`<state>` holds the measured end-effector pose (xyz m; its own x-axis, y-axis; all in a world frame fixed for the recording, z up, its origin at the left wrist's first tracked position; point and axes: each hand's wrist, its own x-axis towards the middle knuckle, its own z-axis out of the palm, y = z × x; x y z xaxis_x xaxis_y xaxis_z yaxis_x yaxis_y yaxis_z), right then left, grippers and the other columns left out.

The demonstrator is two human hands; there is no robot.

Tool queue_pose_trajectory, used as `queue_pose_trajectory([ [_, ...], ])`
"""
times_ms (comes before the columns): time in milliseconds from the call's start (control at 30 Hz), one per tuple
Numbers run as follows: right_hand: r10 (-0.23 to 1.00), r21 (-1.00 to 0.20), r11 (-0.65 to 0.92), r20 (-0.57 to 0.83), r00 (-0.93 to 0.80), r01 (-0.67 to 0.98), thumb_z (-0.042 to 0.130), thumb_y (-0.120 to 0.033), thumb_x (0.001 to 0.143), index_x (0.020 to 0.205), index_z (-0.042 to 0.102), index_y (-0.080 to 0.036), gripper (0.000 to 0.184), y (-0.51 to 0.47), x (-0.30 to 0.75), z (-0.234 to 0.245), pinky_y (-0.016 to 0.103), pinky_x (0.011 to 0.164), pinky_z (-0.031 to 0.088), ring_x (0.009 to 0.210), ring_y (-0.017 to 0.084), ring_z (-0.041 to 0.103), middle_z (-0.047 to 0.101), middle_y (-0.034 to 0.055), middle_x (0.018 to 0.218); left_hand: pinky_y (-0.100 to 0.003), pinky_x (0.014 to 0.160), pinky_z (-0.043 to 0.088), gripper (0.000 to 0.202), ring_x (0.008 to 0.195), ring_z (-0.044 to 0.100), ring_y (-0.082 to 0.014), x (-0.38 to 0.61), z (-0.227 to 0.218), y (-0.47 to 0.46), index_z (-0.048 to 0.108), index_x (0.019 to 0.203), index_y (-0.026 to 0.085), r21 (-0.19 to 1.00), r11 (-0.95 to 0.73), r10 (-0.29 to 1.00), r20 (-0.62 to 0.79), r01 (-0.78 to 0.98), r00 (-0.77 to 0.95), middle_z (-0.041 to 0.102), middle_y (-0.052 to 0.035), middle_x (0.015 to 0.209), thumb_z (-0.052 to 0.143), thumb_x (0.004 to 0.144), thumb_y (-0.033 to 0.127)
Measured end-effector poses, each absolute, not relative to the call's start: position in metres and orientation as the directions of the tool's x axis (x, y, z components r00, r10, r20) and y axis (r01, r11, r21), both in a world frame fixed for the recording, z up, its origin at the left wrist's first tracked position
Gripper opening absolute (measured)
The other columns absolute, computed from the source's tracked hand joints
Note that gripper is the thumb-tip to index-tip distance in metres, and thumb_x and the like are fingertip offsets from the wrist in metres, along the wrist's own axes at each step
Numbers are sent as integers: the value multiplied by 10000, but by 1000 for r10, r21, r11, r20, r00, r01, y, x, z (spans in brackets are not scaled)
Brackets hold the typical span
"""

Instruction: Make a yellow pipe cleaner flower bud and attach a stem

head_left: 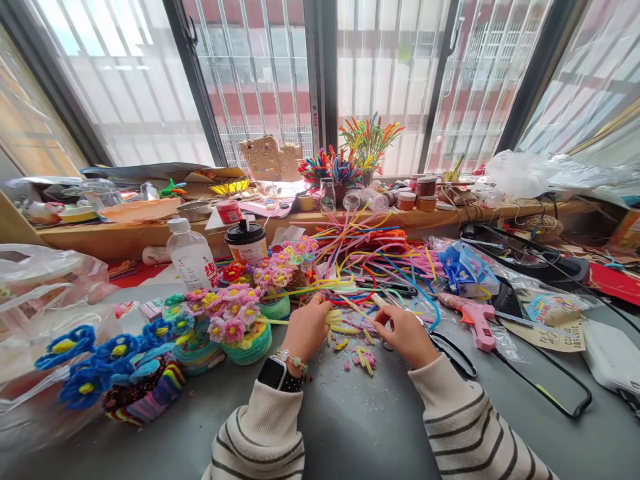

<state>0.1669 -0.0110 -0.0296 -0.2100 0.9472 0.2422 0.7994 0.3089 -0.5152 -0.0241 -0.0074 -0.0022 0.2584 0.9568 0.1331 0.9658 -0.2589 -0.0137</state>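
Hands work over the grey bench [350,427]: left hand [306,328] and right hand [404,332] each pinch an end of a yellow stem [350,305], beside flower pots [240,327] and a pink glue gun [473,319].

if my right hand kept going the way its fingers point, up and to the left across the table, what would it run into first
Most likely the yellow pipe cleaners that the left hand pinches, right ahead of the right hand. Beyond them stand the flower baskets. Depth is hard to judge here.
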Motion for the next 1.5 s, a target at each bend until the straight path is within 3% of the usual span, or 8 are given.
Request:
queue_pose_trajectory([
  [167,957,-493,286,182,-224,821,489,-241,695,636,560,-168,118,-16,166,-34,240,596,365,633,139,531,603,34,671,-227,574,381,240,775,566,-153,-22,-3,-5,496,914,223,14,-204,968,155,979,199,525,-36,999,400,714,132],
  [333,965,-443,251,187,-186,860,499,-254,705,637,569,-174,126,-16,165,-34,235,602,361,654,135,536,598,35,694,-247,602,388,190,790,566,-182,-25,-2,-9,542,837,216,31,-176,982,80,984,174,605,-40,819,419,700,167],
  [433,964,-420,262,163,-212,869,547,-304,678,628,578,-181,136,-18,165,-33,235,596,359,672,142,537,594,35,721,-258,609,391,160,768,572,-195,-25,-2,-12,583,727,198,24,-205,978,-16,978,206,616,-60,789,438,706,262],
  [567,964,-384,263,138,-226,885,551,-313,675,630,581,-185,139,-17,163,-35,235,581,359,669,148,538,593,38,719,-270,600,396,260,776,568,-214,-22,-5,-14,590,765,204,75,-255,966,-22,964,257,611,-59,848,489,654,416],
  [733,964,-433,265,146,-223,861,504,-265,693,626,583,-172,140,-15,169,-33,230,586,361,653,141,537,607,39,705,-232,590,372,164,780,562,-178,-21,-5,-14,590,768,227,123,-329,938,-68,936,339,617,-37,846,458,671,236],
  [1033,952,-663,255,45,-304,703,514,-363,680,628,569,-149,227,-17,175,-24,204,478,331,511,103,478,583,10,583,-211,522,303,113,653,540,-149,-27,-2,-11,576,692,202,244,-352,926,-51,904,375,620,-19,716,484,663,260],
  [1267,922,-591,338,53,-382,733,553,-292,664,640,585,-159,139,-19,165,-39,210,504,347,543,108,481,603,21,654,-201,492,292,195,637,534,-147,-25,-6,-13,580,698,217,250,-354,920,-78,901,383,617,-2,707,531,613,385],
  [1500,930,-536,357,131,-343,765,526,-248,677,624,579,-153,121,-20,162,-39,217,524,354,565,118,498,588,19,623,-201,489,280,149,609,512,-134,-23,-10,-13,584,684,201,225,-368,918,-68,902,392,604,-7,679,465,637,278],
])
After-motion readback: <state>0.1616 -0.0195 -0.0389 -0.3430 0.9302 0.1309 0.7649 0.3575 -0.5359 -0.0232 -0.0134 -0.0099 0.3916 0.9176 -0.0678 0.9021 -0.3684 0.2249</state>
